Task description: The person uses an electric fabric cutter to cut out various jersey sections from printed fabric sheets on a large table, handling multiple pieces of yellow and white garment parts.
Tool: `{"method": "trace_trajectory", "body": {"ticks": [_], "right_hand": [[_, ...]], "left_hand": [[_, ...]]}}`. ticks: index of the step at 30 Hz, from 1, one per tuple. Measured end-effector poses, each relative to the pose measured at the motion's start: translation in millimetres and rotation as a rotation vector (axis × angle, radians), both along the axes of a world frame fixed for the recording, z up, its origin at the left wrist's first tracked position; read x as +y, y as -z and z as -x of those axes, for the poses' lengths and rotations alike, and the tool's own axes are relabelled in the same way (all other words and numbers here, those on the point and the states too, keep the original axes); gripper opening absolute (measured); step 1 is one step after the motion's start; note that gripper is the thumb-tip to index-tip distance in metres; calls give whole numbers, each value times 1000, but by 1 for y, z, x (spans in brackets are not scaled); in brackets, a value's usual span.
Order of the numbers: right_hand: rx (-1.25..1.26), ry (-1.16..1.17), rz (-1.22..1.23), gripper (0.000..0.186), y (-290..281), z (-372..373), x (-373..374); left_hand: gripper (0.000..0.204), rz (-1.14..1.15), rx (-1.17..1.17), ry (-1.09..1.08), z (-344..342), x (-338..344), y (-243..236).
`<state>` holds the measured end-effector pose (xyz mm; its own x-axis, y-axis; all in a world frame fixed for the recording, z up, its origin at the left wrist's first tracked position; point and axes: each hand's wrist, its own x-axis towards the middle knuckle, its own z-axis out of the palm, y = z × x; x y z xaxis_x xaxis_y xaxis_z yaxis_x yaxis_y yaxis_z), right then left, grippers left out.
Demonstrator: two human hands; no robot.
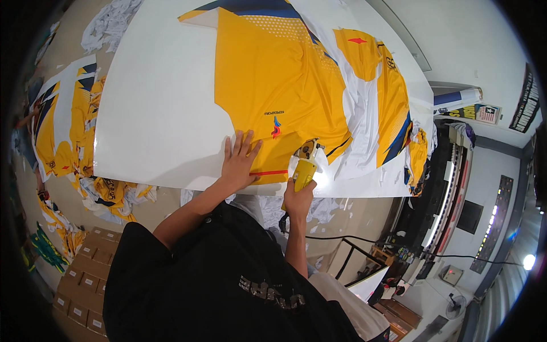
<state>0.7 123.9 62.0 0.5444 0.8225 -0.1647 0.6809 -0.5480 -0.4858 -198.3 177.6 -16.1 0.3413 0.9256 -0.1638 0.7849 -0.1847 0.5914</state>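
Observation:
A yellow fabric piece (268, 68) with navy edging, white dots, a red stripe and a small logo lies on the white table (142, 125). My left hand (238, 162) rests on its lower left part, fingers spread. My right hand (299, 199) grips a yellow electric cutter (305, 170), whose metal head sits on the fabric just right of the logo, with a black cord trailing below. Crumpled white material (356, 131) and another yellow-and-navy piece (393, 108) lie to the right on the table.
More printed fabric (57, 125) is heaped at the left, above stacked cardboard boxes (82, 285). White scraps (102, 28) lie beyond the table's upper left and beneath its near edge. A long machine (439, 199) and a fan (454, 306) are at the right.

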Motion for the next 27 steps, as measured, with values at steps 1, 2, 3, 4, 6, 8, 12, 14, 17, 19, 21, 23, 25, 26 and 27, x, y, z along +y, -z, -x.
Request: {"method": "trace_trajectory", "body": {"ticks": [1,2,3,4,6,8,12,14,17,19,21,23,25,26,27], "right_hand": [[0,1,1,50,0,0,1],[1,1,2,50,0,-1,1],[2,-3,-6,50,1,-2,2],[-2,7,5,51,1,-3,3],[-15,15,3,51,2,-4,5],[-4,19,-3,51,2,-6,7],[-18,28,2,51,0,-6,12],[-8,30,12,51,-2,-6,13],[15,41,19,51,-5,-6,16],[26,47,16,51,-6,-6,17],[30,49,9,51,-6,-7,18],[13,57,27,51,-6,-9,18],[5,61,37,52,-5,-10,19],[7,62,39,52,-5,-11,19],[9,62,41,52,-4,-12,19]], "left_hand": [[113,0,2,1,0,0,0],[113,0,4,2,0,0,0],[113,-1,2,1,0,0,0],[113,-2,-1,1,0,0,0],[113,1,-1,2,1,0,0],[113,8,4,5,1,0,0],[113,16,8,9,1,1,-1],[113,21,14,12,1,1,-1],[114,22,11,11,1,1,-2],[114,20,6,7,1,1,-2],[115,24,13,7,1,1,-3],[115,32,29,13,1,1,-3],[115,35,34,14,0,1,-4],[115,39,32,16,0,1,-3],[116,39,27,18,1,1,-3]]}}
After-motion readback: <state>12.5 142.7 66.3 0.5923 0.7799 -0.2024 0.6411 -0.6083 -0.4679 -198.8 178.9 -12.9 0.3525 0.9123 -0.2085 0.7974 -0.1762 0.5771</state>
